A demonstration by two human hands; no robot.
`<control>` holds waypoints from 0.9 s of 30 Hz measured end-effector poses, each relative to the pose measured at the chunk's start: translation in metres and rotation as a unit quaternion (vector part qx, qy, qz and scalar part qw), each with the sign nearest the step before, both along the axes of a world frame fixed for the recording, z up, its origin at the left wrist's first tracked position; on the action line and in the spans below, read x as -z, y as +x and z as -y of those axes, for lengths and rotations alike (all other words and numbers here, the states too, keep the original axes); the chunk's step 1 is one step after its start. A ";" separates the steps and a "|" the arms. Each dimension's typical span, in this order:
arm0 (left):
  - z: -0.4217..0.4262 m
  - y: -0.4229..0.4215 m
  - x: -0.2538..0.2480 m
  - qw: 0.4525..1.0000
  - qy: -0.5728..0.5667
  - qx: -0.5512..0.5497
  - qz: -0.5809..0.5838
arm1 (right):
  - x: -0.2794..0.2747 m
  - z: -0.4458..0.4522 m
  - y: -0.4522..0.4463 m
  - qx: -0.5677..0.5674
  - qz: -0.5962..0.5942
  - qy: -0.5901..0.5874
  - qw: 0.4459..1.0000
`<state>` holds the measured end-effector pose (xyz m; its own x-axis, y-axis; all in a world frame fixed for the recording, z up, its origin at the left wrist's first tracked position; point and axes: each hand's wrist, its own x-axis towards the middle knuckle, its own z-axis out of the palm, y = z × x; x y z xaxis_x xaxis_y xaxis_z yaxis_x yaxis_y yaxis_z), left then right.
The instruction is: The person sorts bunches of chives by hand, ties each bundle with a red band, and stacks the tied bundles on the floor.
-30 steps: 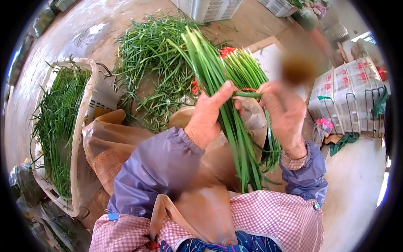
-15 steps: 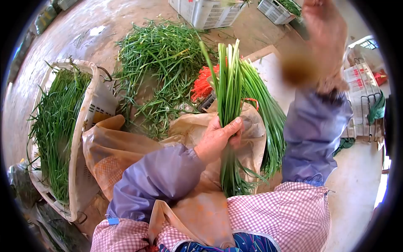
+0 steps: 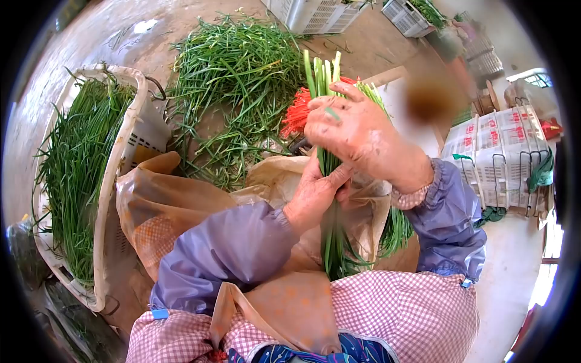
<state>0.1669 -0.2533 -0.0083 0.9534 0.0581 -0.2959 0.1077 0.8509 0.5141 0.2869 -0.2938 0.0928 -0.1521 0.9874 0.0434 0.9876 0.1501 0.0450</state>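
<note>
An upright bunch of garlic chives (image 3: 333, 242) is in front of my lap, pale stem ends up and dark leaves hanging down. My left hand (image 3: 318, 190) is closed around its middle, thumb across the front. Higher up, my right hand (image 3: 363, 130) curls around the upper stalks, just below the stem ends, hiding part of them. A small green scrap clings to the back of that hand. Behind the hands lies another bundle of chives (image 3: 396, 233), mostly covered by my right arm and hand. Red ties (image 3: 295, 115) lie in a pile left of my right hand.
A white crate (image 3: 136, 109) of chives stands at left. Loose green leaves (image 3: 236, 66) are heaped on the floor ahead. Pale crates (image 3: 321, 15) stand at the back, and a stacked crate (image 3: 493, 160) is at right. A brown plastic sheet (image 3: 175, 193) drapes beside my lap.
My right hand has come down from the upper right and closed around the upper stalks. My left hand still holds the bunch. The view has shifted slightly.
</note>
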 end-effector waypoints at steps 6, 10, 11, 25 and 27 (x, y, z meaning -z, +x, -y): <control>0.004 0.000 0.011 0.998 0.036 -0.006 0.059 | -0.021 -0.007 0.007 0.140 -0.286 0.241 0.917; 0.007 0.001 0.008 0.993 0.076 -0.072 0.060 | 0.002 0.023 0.022 0.324 -0.482 0.254 0.774; 0.007 0.001 0.007 0.989 0.100 -0.094 0.056 | 0.029 0.035 0.023 0.325 -0.471 0.216 0.791; 0.039 -0.006 -0.034 0.776 0.553 0.160 0.258 | 0.021 0.129 0.011 0.452 -0.705 0.313 0.448; 0.038 -0.003 -0.025 0.753 0.556 0.160 0.313 | 0.009 0.179 0.052 0.420 -0.726 0.350 0.418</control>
